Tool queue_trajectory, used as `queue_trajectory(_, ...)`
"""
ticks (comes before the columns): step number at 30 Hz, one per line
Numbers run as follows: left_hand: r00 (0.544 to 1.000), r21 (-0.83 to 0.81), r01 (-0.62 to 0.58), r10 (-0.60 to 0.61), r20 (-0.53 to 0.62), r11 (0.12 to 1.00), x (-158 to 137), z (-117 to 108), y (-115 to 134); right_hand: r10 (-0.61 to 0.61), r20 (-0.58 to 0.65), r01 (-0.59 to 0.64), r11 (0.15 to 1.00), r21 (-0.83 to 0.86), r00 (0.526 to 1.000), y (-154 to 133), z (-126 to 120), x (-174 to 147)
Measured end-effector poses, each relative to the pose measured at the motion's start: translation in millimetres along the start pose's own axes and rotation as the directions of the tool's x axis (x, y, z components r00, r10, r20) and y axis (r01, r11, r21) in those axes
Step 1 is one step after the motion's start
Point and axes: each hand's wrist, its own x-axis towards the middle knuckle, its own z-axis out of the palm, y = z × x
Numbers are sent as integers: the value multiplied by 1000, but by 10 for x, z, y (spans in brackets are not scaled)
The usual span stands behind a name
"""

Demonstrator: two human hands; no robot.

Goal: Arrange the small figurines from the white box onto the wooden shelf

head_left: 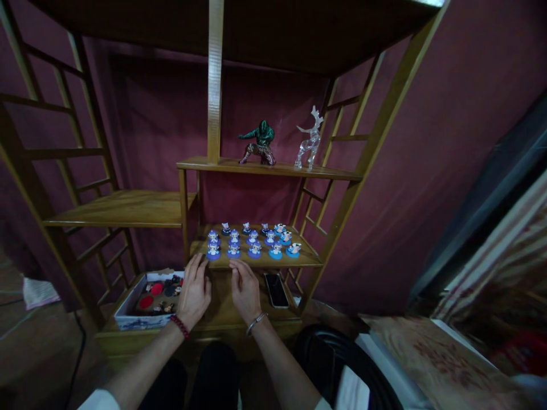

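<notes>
Several small figurines stand in rows on the low shelf. At the front left is a purple-based figurine, and beside it another purple figurine. Blue-based figurines stand toward the right, and small dark-based ones at the back. My left hand reaches to the shelf's front edge, its fingers extended just below the front-left figurine. My right hand is at the same edge, fingertips near the second figurine, fingers loosely bent. Neither hand shows anything in its grasp.
An open box with loose figurines and red discs sits left of my left hand. A black phone lies at right. Above, a shelf bears a dark green crouching statue and a clear deer. Wooden posts frame the unit.
</notes>
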Motion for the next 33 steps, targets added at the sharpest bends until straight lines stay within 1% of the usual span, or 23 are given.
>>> queue_trajectory(6, 999, 22, -31, 30, 36, 999, 104, 45, -94, -19, 23, 19, 1000, 10, 1000, -15, -77, 115)
queue_trajectory(11, 994, 106, -94, 87, 69, 990, 65, 92, -141, -11, 34, 12, 1000, -18, 999, -32, -185, 244)
queue_trajectory(15, 983, 152, -168, 155, 96, 974, -1, 127, -175, -46, 54, 49, 997, -65, 997, -21, -273, 474)
queue_trajectory(19, 979, 176, -188, 171, 110, 966, -26, 166, -187, -103, 111, 116, 987, -114, 988, 28, -320, 806)
queue_trajectory(21, 980, 187, -185, 167, 110, 965, -29, 184, -192, -128, 198, 160, 975, -155, 972, 68, -324, 989)
queue_trajectory(23, 980, 197, -186, 168, 106, 962, -34, 202, -201, -118, 277, 191, 948, -254, 954, 111, -315, 1166)
queue_trajectory(26, 981, 206, -185, 168, 98, 961, -44, 230, -219, -48, 429, 229, 895, -382, 902, 164, -280, 1392)
queue_trajectory(30, 982, 202, -178, 163, 91, 963, -57, 264, -246, 44, 539, 261, 840, -476, 841, 215, -197, 1602)
queue_trajectory(33, 982, 192, -182, 168, 86, 964, -64, 281, -267, 110, 594, 263, 823, -504, 797, 265, -120, 1713)
